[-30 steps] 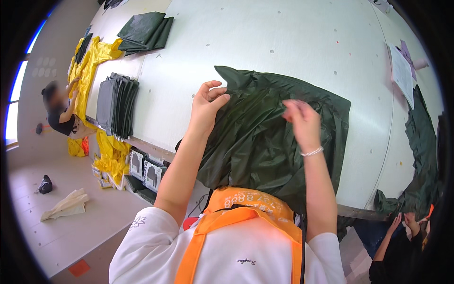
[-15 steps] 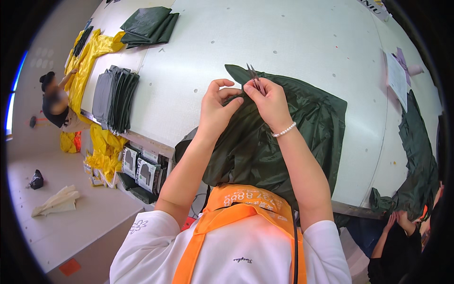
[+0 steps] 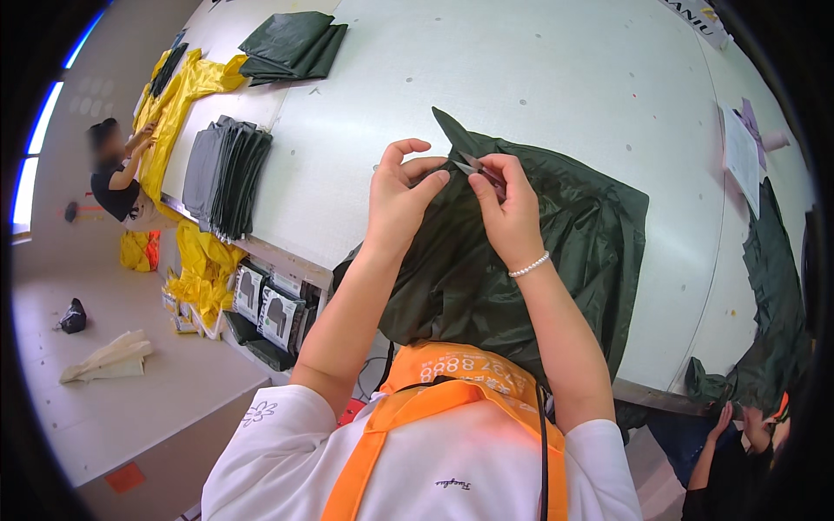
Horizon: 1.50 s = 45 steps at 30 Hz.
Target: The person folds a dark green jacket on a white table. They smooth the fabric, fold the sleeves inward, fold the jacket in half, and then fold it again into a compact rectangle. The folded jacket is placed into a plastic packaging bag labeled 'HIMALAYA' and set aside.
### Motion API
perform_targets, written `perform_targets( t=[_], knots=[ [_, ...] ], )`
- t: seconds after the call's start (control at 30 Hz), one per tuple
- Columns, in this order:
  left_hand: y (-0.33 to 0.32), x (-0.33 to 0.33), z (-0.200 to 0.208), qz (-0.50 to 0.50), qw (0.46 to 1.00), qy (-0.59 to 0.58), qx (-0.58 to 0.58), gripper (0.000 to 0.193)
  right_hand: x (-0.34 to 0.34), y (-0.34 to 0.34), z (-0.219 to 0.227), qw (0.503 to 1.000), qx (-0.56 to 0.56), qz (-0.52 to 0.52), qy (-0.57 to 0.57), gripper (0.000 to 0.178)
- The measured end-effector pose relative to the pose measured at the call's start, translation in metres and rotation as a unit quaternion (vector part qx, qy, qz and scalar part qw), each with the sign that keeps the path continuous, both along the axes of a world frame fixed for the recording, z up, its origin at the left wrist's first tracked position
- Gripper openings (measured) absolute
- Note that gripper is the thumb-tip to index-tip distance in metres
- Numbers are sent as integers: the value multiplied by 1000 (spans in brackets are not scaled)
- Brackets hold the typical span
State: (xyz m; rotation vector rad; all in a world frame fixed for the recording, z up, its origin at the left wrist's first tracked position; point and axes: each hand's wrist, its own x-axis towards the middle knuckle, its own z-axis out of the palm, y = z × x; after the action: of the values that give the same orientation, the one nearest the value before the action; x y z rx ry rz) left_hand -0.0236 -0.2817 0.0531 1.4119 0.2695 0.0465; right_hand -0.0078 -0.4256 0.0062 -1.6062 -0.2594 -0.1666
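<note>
A dark green, shiny fabric garment point(image 3: 565, 234) lies bunched on the white table in front of me and hangs over the near edge. My left hand point(image 3: 398, 195) pinches the fabric by its upper left edge, thumb and fingertips closed on it. In my right hand point(image 3: 508, 213) is a small pair of thread snips point(image 3: 469, 163). Their blades are parted and point up and left, close to the fabric edge at my left fingertips. Whether the blades touch the cloth, I cannot tell. A pointed flap of the garment sticks up beyond both hands.
On the left stand a stack of folded dark garments point(image 3: 228, 178) and a folded green pile point(image 3: 295, 45). A co-worker point(image 3: 117, 178) handles a yellow garment point(image 3: 178, 108). Packaged goods point(image 3: 276, 317) sit below the table edge. Another person's hands point(image 3: 730, 421) are by dark fabric point(image 3: 771, 304) at right.
The snips have swung from pointing upward to pointing left toward my left fingertips, with their blades parted. My right hand has moved slightly down and right. The whole view has shifted slightly.
</note>
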Motion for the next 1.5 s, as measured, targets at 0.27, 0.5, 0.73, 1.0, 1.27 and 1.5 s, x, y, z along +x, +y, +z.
perform_targets(
  t=[0.27, 0.5, 0.73, 1.0, 1.27, 1.5],
  knots=[
    [0, 1, 2, -11, 999, -7, 48, 39, 6, 3, 6, 1000, 3, 16, -3, 18],
    [0, 4, 1, 5, 1000, -3, 20, 38, 4, 6, 13, 989, 127, -22, 70, 18],
    [-6, 1, 6, -15, 997, 8, 72, 47, 5, 15, 16, 999, 14, -50, 7, 17],
    [-6, -1, -1, -24, 997, 12, 77, 49, 6, 18, 10, 993, -72, -70, -55, 15],
    [-2, 1, -14, -53, 981, 70, 174, 18, 9, 12, 3, 997, -13, -11, 81, 11],
    [2, -1, 1, -70, 989, 119, 60, 17, 28, -15, 3, 958, 193, -17, 211, 20]
  ],
)
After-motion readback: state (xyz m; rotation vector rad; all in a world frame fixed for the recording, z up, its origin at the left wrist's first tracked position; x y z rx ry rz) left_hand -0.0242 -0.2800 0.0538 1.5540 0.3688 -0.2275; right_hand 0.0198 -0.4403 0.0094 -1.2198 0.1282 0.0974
